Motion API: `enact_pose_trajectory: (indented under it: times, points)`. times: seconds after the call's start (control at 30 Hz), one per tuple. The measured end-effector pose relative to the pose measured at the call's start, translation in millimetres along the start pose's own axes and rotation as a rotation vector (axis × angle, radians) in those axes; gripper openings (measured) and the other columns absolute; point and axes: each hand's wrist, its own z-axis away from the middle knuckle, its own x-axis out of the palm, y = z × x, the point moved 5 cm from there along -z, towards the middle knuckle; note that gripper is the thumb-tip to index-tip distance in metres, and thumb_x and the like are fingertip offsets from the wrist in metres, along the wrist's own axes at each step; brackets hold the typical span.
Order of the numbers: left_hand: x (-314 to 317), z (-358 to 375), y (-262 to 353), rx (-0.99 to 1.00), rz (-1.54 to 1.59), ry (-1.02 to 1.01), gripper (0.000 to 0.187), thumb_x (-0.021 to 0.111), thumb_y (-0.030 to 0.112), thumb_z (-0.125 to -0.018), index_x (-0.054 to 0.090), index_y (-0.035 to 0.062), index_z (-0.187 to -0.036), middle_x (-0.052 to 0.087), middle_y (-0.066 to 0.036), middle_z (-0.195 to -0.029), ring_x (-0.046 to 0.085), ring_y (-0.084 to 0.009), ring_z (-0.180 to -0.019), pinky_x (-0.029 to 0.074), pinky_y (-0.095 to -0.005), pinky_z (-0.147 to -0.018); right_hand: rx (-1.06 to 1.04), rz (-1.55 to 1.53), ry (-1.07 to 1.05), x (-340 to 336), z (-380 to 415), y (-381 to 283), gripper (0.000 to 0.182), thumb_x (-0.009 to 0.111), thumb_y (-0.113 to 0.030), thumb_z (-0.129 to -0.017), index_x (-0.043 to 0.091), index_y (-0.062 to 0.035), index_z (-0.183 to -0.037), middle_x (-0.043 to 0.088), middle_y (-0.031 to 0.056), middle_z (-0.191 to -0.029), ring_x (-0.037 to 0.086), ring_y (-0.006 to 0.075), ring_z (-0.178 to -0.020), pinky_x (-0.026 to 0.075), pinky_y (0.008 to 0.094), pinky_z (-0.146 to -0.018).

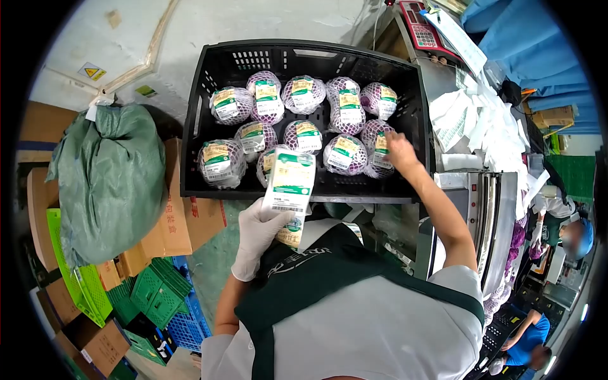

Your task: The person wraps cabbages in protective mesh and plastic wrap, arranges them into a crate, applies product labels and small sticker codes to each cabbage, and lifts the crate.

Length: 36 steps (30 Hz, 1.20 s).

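Note:
My left hand (pixel 258 235), in a white glove, is closed on a strip of labels (pixel 292 174) with green and white print. The strip hangs over the near side of the black crate (pixel 310 193) and hides part of a package behind it. My bare right hand (pixel 401 153) touches the label side of a netted, wrapped round vegetable (pixel 378 166) at the crate's right end; its fingers are partly foreshortened. Several similar packages in purple-and-white netting, such as one wrapped vegetable (pixel 345 154), stand in two rows. Each visible one bears a green-and-white label.
At left lie a large green sack (pixel 111 183), cardboard boxes (pixel 180 221) and green crates (pixel 161 288). To the right are a red scale (pixel 423 31), crumpled white paper (pixel 465 120) and a metal machine (pixel 491 221). Two other people work at far right.

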Motion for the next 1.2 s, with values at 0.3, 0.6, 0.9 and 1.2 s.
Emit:
enact_pose_trajectory:
  times: [0.3, 0.6, 0.9, 1.2]
  points:
    - [26, 16, 16, 0.252, -0.261, -0.352, 0.034, 0.073, 0.007, -0.072, 0.062, -0.0020, -0.103, 0.069, -0.007, -0.089, 0.064, -0.0090, -0.077, 0.049, -0.0218, -0.068, 0.268, -0.686, -0.113, -78, 30, -48, 0.060, 0.077, -0.023, -0.068, 0.052, 0.0004, -0.118, 0.061, 0.0184, -0.108, 0.060, 0.0275, -0.098, 0.047, 0.0328, -0.082]
    - [51, 21, 20, 0.764, -0.388, -0.363, 0.031, 0.077, 0.010, -0.066, 0.065, -0.0003, -0.093, 0.061, -0.008, -0.068, 0.059, -0.0193, -0.054, 0.043, -0.0269, -0.048, 0.397, -1.574, -0.206, -76, 152, -179, 0.021, 0.067, -0.004, -0.080, 0.061, 0.0022, -0.099, 0.064, 0.0022, -0.086, 0.055, 0.0059, -0.076, 0.046, 0.0207, -0.067]
    - [72, 17, -25, 0.249, -0.189, -0.579, 0.036, 0.071, 0.009, -0.076, 0.059, -0.0035, -0.107, 0.065, -0.013, -0.097, 0.063, -0.0152, -0.086, 0.050, -0.0271, -0.075, 0.510, -1.719, 0.195, -66, 214, -177, 0.018, 0.060, -0.014, -0.087, 0.061, 0.0032, -0.093, 0.063, 0.0044, -0.079, 0.057, 0.0101, -0.067, 0.046, 0.0228, -0.064]
    - [133, 49, -10, 0.162, 0.092, -0.666, 0.052, 0.064, -0.006, -0.076, 0.045, -0.0041, -0.123, 0.056, -0.014, -0.116, 0.056, -0.0204, -0.104, 0.047, -0.0311, -0.089, 0.271, -1.042, 0.202, -88, 254, -155, 0.020, 0.069, -0.014, -0.075, 0.063, -0.0007, -0.089, 0.061, 0.0119, -0.072, 0.060, 0.0232, -0.062, 0.047, 0.0313, -0.059]
